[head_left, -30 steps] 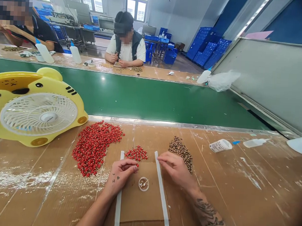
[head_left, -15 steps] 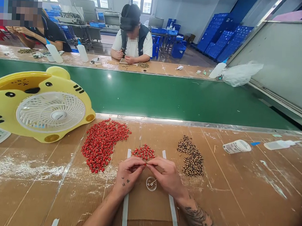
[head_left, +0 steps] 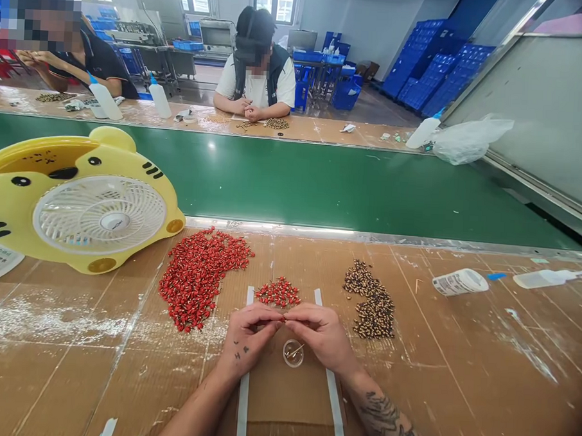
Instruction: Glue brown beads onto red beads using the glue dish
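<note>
My left hand (head_left: pixel 248 335) and my right hand (head_left: pixel 320 335) meet fingertip to fingertip above a cardboard sheet (head_left: pixel 290 401) taped down along both sides. Between the pinched fingers sits a tiny red piece (head_left: pixel 283 319), mostly covered by them. Just beyond the fingertips lies a small heap of red pieces (head_left: pixel 278 292) with light-coloured ends. A round clear dish (head_left: pixel 293 353) with a thin white stick in it stands below my right fingers. To the left spreads a large pile of red pieces (head_left: pixel 196 278); to the right, a pile of small black-and-gold pieces (head_left: pixel 370 302).
A yellow animal-faced fan (head_left: pixel 176 206) stands at left. At right lie a white tub (head_left: pixel 460 282) and a squeeze bottle (head_left: pixel 543 278). Behind the metal edge runs a green belt (head_left: pixel 292 179); two people sit across it, with white bottles (head_left: pixel 160 99) on their side.
Both hands stay together at nearly the same spot, with slight finger movement around the red piece. The view shifts slightly. Across the belt, the middle person's hands have moved a little.
</note>
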The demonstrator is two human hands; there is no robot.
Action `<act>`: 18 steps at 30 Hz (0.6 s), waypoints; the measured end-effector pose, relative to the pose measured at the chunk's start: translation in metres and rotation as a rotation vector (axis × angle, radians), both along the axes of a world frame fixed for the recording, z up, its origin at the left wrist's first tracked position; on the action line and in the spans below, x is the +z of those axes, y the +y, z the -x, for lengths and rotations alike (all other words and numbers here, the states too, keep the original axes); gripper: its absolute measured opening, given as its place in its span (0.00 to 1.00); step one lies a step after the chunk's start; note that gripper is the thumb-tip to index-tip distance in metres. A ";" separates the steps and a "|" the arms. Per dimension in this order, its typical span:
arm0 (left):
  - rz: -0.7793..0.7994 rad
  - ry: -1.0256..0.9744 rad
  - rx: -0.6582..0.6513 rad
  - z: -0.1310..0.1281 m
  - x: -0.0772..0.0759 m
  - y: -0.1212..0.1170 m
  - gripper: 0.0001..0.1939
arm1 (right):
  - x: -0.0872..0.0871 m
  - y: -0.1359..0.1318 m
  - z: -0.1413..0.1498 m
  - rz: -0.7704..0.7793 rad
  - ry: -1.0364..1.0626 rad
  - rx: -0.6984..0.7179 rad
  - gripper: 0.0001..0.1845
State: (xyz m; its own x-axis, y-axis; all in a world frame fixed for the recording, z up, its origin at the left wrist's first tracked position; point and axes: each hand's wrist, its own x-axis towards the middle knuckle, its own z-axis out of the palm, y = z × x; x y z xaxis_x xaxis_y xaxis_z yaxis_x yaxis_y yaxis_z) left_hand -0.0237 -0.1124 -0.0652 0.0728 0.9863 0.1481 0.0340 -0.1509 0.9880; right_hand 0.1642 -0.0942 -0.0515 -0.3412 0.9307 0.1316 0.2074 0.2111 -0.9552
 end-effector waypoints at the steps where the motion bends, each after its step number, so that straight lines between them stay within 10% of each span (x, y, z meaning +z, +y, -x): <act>1: 0.003 -0.002 0.000 0.000 0.000 0.000 0.05 | -0.001 0.001 0.000 0.032 0.020 0.002 0.09; 18: 0.071 0.122 0.046 0.000 -0.014 -0.004 0.04 | 0.000 0.006 0.001 0.230 0.022 0.068 0.09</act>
State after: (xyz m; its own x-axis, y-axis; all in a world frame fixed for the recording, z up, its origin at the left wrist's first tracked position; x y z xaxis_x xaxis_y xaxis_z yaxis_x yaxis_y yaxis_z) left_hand -0.0232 -0.1166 -0.0796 0.0401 0.9967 0.0708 0.1602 -0.0764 0.9841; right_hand 0.1631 -0.0885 -0.0520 -0.4031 0.9122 -0.0729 0.1785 0.0002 -0.9839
